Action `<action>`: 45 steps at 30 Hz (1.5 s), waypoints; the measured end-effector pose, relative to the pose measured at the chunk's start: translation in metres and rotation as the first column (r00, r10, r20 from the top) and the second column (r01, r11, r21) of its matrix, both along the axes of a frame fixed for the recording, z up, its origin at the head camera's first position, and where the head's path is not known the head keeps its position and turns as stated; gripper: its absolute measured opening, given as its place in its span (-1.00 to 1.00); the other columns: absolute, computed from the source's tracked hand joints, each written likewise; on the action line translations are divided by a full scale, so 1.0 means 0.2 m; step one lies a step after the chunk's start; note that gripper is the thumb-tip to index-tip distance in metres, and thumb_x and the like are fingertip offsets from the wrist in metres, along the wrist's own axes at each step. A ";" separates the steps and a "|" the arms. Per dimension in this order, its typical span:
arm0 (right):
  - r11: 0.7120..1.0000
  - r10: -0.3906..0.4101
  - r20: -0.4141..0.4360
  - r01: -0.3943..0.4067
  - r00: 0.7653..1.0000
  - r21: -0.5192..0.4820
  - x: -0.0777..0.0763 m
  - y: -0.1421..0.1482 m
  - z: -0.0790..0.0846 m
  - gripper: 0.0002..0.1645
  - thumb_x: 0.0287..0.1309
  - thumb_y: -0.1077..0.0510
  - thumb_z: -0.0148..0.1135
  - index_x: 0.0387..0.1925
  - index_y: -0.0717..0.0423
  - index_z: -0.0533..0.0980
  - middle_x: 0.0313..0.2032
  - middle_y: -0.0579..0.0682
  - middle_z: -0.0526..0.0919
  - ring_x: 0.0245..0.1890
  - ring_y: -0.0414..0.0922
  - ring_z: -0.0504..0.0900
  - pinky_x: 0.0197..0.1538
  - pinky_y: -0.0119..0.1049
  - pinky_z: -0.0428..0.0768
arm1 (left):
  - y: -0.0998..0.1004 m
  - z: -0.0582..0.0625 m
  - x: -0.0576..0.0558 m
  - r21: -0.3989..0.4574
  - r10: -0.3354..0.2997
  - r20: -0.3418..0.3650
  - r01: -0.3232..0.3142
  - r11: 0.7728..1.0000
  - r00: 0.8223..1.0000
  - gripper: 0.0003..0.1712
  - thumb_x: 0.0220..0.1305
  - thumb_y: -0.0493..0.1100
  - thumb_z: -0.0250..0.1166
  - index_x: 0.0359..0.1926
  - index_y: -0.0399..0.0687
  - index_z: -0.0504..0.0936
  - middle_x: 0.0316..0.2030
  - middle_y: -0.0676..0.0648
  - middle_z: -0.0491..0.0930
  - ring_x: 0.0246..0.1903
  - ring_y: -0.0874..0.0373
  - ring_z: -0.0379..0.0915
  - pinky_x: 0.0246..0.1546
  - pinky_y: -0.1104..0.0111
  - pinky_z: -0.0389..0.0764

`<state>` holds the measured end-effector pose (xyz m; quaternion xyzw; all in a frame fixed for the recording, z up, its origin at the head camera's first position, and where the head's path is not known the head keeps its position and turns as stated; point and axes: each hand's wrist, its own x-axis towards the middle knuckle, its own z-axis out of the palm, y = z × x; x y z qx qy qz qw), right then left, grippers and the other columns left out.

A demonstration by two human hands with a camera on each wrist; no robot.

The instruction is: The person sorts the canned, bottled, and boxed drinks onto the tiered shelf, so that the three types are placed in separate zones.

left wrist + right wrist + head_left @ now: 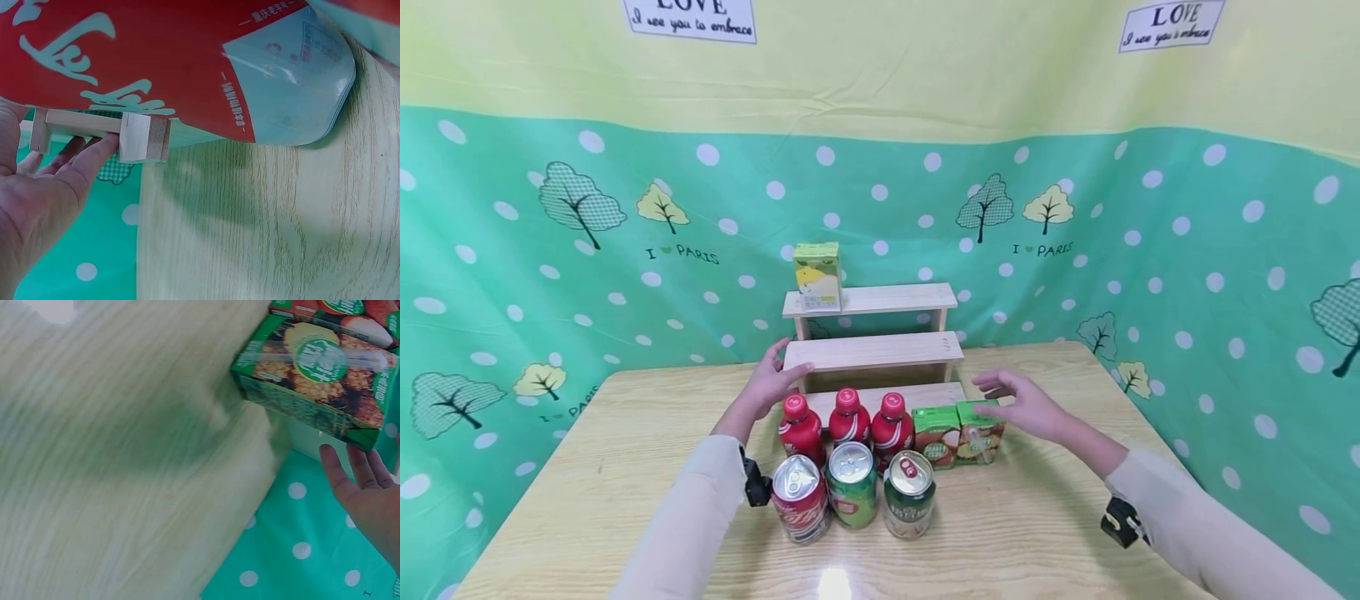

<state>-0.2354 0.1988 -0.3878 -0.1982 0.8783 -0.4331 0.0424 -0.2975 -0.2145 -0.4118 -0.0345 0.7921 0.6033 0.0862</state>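
A three-tier wooden shelf (880, 352) stands at the back of the table. My left hand (769, 385) grips the left end of its middle tier, thumb along the front and fingers reaching behind; in the left wrist view the fingers (94, 159) lie against the wooden end. My right hand (1026, 408) is open beside the right-hand juice box (980, 435), its thumb over the box top. In the right wrist view its fingertips (328, 453) are close to that box's corner. A second juice box (936, 437) stands to its left. Red-capped bottles (802, 432) stand before the shelf.
Three drink cans, a red one (801, 504), a green one (852, 487) and a dark green one (909, 498), stand in front of the bottles. A yellow-green carton (818, 279) sits on the top tier's left. Patterned cloth (880, 217) hangs behind the wooden table (647, 450).
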 end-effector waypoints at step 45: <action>0.971 -0.041 0.074 0.057 0.996 -0.233 0.08 0.04 -0.27 -0.25 0.01 0.26 0.33 0.24 0.17 0.23 0.03 0.20 0.50 0.08 0.11 0.48 0.00 -0.44 0.56 | -0.02 -0.03 -0.02 0.001 -0.013 -0.007 0.013 1.000 1.000 0.01 0.27 0.00 0.21 0.47 0.09 -0.31 0.41 -0.44 -0.21 0.35 -0.33 0.02 0.20 -0.05 0.39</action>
